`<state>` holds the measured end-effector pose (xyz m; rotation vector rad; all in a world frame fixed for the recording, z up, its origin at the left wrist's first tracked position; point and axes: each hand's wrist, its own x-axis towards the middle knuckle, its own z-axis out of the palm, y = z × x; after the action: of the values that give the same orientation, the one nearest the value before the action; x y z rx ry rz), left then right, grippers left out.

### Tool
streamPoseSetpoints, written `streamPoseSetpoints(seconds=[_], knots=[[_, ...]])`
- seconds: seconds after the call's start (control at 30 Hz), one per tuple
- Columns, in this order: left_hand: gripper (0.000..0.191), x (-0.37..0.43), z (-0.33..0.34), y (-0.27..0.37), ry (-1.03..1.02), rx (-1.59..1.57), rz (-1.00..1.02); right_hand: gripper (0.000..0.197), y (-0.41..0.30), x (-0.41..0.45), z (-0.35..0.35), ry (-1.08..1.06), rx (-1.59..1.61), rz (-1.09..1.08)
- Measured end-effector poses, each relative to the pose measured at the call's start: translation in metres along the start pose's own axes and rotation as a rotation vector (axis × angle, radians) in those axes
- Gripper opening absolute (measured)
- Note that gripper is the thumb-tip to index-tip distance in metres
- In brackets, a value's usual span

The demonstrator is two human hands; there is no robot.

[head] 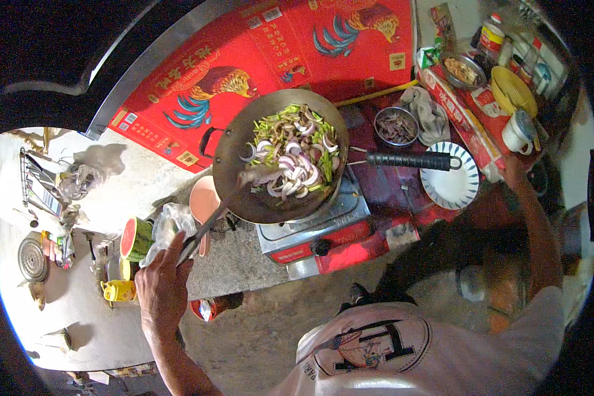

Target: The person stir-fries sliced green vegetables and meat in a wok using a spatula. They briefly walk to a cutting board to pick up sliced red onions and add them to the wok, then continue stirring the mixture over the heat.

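My left hand (162,284) grips the handle of a metal wok spatula (209,222), whose blurred blade lies in the wok (233,154). Sliced red onion (297,171), green stem pieces (272,127) and brownish strips, perhaps meat, are heaped inside the wok. It sits on a portable gas stove (312,236), its black wrapped handle (410,160) pointing right. My right hand (515,169) reaches far right, by the end of a long red carton (463,116) and just below a white lidded mug (518,132). Its fingers are blurred, so whether they hold anything is unclear.
A white plate with blue marks (448,184) lies under the wok handle's end. Behind it stand a metal bowl of dark food (396,126) and a grey cloth (422,111). Pink dipper (204,199), plastic bag (171,230) and cut watermelon (137,240) are at left.
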<state>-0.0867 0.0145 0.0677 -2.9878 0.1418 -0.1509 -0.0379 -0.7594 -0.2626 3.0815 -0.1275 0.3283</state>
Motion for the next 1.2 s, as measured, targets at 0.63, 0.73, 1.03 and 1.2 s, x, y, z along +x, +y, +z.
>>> streamPoseSetpoints(seconds=[0.63,0.73,1.03,1.2], knots=[[0.036,-0.002,0.083,0.014,0.113,0.255,0.187,0.042,-0.020,-0.002,-0.014,0.023,0.011,0.004],[0.028,0.014,0.049,0.011,-0.130,0.077,0.004,0.042,-0.013,-0.002,-0.011,0.037,-0.038,-0.052],[0.025,0.043,0.028,0.055,0.103,0.046,0.276,0.062,0.006,0.002,0.003,-0.095,-0.129,0.084],[0.035,0.014,0.015,0.023,0.038,0.123,0.230,0.045,-0.009,-0.013,-0.004,0.100,-0.305,-0.123]])
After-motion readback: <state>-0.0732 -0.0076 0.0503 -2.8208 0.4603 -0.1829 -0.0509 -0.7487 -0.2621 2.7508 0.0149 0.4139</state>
